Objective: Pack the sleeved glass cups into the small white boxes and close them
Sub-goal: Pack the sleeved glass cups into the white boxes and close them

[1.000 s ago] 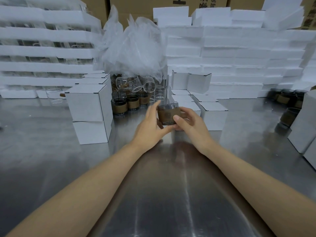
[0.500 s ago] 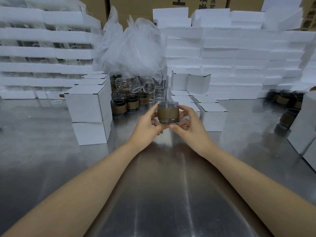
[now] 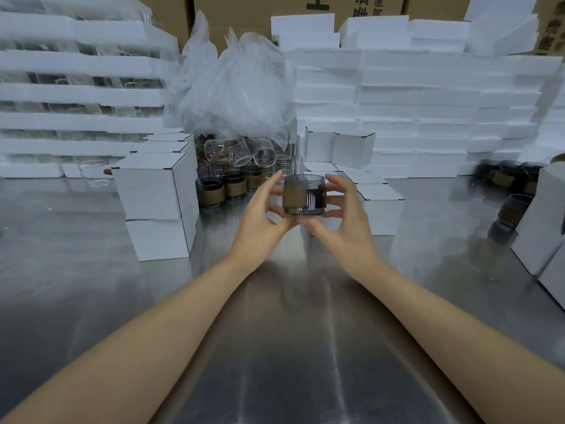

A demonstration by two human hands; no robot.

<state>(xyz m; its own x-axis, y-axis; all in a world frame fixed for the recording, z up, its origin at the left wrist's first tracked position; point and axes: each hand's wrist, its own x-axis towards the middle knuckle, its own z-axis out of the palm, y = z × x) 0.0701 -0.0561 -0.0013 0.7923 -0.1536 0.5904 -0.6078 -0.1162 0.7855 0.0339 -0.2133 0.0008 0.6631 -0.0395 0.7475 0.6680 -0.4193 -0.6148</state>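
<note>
Hands holding one sleeved glass cup [image 3: 304,194] upright above the desk [image 3: 91,286].

At the left, two closed white boxes [image 3: 146,185] stand stacked, with a group of sleeved cups [image 3: 211,194] just beside them. The left hand [image 3: 263,221] and the right hand [image 3: 345,218] take the sleeved glass cup from its two sides; each grip is clamped on it, thumb under the base. Low white boxes [image 3: 382,209] stand behind the right hand.

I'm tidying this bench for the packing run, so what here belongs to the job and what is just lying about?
Job: dark glass cup with brown sleeve, held in left hand and right hand; row of sleeved cups behind; small white cardboard boxes.
Lying about: white foam slabs; crumpled clear plastic bag; brown cardboard cartons; unsleeved clear glasses.
</note>
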